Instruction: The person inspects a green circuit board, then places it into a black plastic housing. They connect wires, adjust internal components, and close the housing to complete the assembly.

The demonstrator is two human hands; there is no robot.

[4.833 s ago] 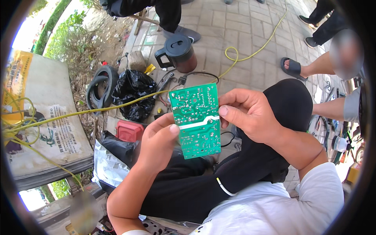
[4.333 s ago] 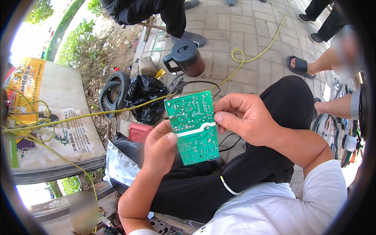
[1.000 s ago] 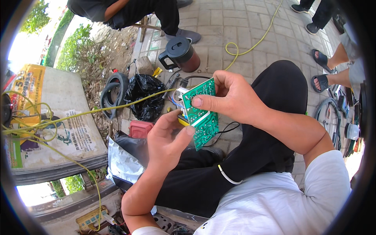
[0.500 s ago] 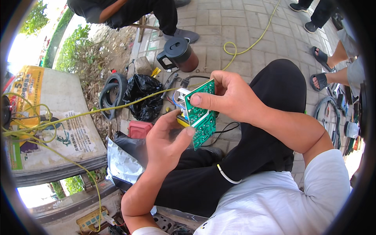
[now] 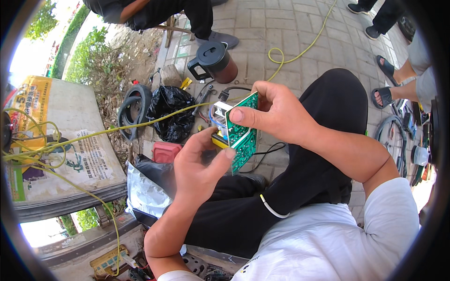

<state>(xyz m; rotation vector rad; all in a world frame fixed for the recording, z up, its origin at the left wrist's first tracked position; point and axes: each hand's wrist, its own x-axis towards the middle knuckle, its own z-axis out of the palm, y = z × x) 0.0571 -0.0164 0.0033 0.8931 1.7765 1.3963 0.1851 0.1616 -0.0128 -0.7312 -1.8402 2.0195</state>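
Note:
A green circuit board [image 5: 244,149] is held up between my two hands, its soldered side turned toward me. My right hand [image 5: 274,110] pinches the top edge, the thumb flat on the solder side and the fingers behind. At the lower left edge, my left hand [image 5: 199,164] grips the board with thumb and fingers. Behind it show a yellow transformer-like block [image 5: 220,140], a silvery metal part [image 5: 220,112] and blue wires, partly hidden by the board. A black cable with a thick connector [image 5: 226,95] lies just beyond.
A dark jug with a lid [image 5: 216,63] stands on the paving ahead. Left of it are a black plastic bag [image 5: 172,112], rubber tyres [image 5: 133,112] and a red box [image 5: 166,152]. A yellow cord [image 5: 140,124] crosses from the left. People sit and stand nearby.
The board has turned slightly, showing its solder side more edge-on and more of the metal part and yellow block behind. Both hands keep their hold.

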